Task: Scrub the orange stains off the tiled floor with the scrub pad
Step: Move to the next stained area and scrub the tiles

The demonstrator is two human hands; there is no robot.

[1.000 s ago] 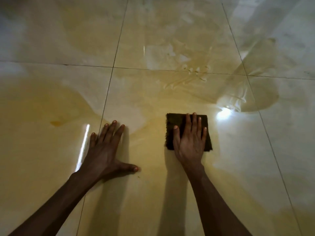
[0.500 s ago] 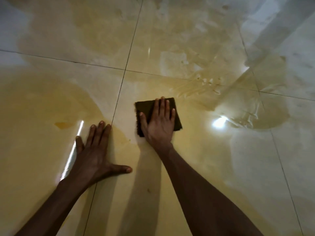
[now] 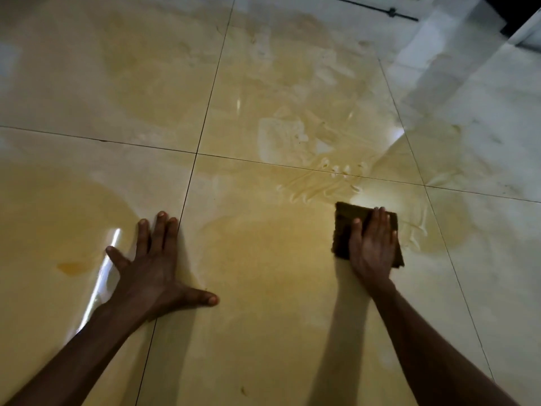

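Note:
A dark brown square scrub pad [image 3: 342, 227] lies flat on the glossy tiled floor [image 3: 292, 83], right of centre. My right hand [image 3: 373, 247] presses down on it, fingers stretched over its top and thumb on its left part. A wide orange-yellow stain [image 3: 263, 253] spreads over the wet tiles around the pad and to the left. A small darker orange spot [image 3: 68, 266] sits at the left. My left hand [image 3: 152, 268] rests flat on the floor with fingers spread, across a grout line, holding nothing.
Streaky wet smear marks [image 3: 316, 189] lie just beyond the pad. The tiles at the right [image 3: 483, 112] look paler and whiter. A dark pipe or rod [image 3: 380, 8] runs along the far edge at the top right.
My right hand has slid the scrub pad from the left, near the grout line, over to the right. My left hand stays planted on the floor.

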